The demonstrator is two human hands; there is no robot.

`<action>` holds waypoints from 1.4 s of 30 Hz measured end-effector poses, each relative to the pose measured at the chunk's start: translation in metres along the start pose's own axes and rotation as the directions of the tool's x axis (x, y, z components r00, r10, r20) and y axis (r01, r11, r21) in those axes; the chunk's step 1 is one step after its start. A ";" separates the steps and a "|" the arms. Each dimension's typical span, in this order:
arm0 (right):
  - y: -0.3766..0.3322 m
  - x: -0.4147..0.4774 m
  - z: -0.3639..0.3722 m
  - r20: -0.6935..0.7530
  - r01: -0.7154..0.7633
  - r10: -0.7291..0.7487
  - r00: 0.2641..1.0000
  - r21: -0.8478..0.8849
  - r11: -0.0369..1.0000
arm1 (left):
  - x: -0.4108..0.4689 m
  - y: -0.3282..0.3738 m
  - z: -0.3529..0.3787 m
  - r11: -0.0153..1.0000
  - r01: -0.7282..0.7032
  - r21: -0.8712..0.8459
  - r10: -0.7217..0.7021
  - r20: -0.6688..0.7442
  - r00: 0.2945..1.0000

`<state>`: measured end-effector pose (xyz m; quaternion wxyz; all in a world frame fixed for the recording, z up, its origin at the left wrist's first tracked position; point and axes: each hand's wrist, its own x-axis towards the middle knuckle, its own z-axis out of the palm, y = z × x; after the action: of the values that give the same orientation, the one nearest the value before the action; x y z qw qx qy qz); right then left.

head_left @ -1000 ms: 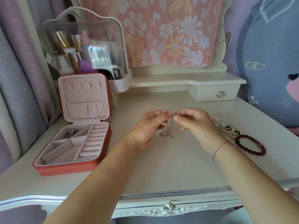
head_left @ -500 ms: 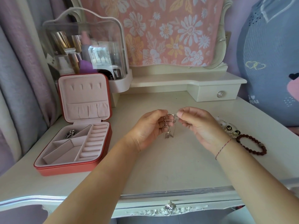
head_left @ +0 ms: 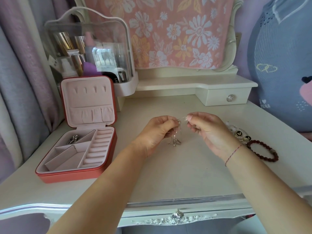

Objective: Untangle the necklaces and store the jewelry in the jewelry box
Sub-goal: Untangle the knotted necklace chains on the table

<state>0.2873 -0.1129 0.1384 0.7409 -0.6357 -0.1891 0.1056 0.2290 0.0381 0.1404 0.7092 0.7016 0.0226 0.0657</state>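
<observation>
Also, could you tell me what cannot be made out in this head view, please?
Head view only:
Necklace chains: thin and blurred; one or two, and where the tangle sits, cannot be told; the left hand and right hand cover the upper part.
Silver piece in the jewelry box: too small to identify.
Butterfly trinkets: partly behind the right hand.

The jewelry box is coral-red (pale pink inside), necklaces silvery, bead bracelet seemingly dark red.

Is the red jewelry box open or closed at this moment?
Open. The lid of the jewelry box stands upright behind the base, showing the pink compartments; silver jewelry lies in the back-left one.
</observation>
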 end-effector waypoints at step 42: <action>-0.009 0.005 -0.017 0.117 -0.234 0.207 0.971 0.628 0.743 | 0.008 0.003 -0.019 0.990 -0.143 0.010 0.129 -0.498 0.858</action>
<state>0.2979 -0.1274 0.1464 0.8906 -0.3624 -0.0804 0.2627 0.2347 0.0576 0.1440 0.6825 0.6511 0.1538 0.2943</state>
